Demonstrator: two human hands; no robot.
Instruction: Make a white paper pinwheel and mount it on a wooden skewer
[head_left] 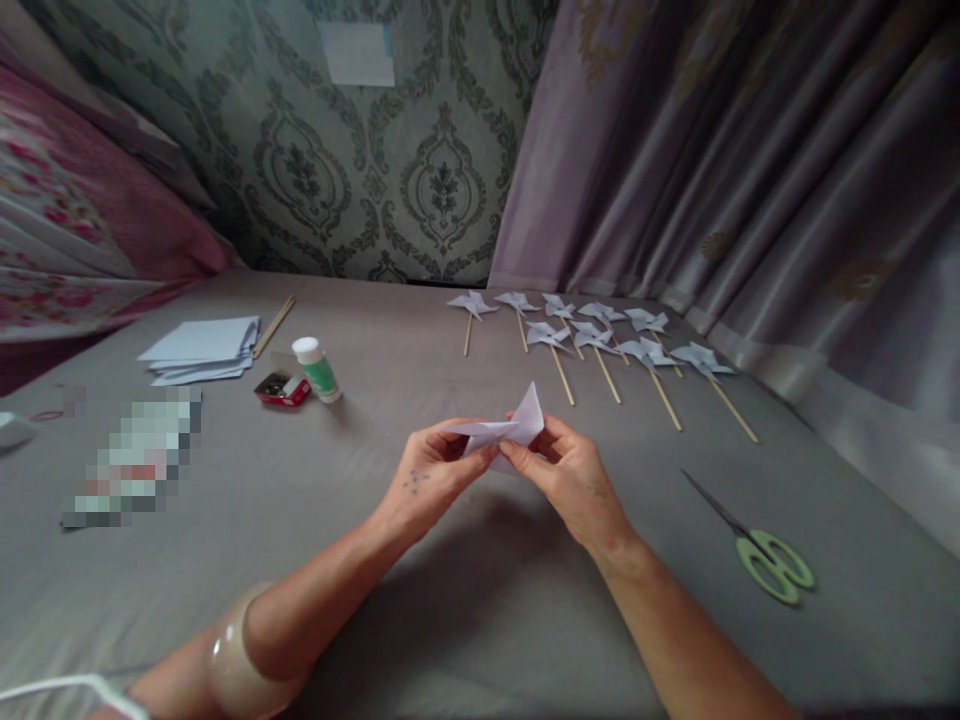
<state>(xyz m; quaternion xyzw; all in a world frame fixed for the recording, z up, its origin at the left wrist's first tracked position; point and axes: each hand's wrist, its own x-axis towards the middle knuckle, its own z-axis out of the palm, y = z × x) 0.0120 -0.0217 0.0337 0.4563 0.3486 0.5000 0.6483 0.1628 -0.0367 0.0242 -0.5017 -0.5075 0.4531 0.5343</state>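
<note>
Pinched in the left hand and right hand, a folded white paper pinwheel is held above grey cloth; probably light and easily creased, it is best gripped at its centre.

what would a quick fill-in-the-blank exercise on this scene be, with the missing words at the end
1. Held between the left hand and right hand, the folded paper is ____ in colour.
2. The number of paper pinwheels lying on sticks is ____.
3. The scissors have ____ handles.
4. The small open box beside the capped bottle is ____.

Missing words: white; nine; green; red.
</note>
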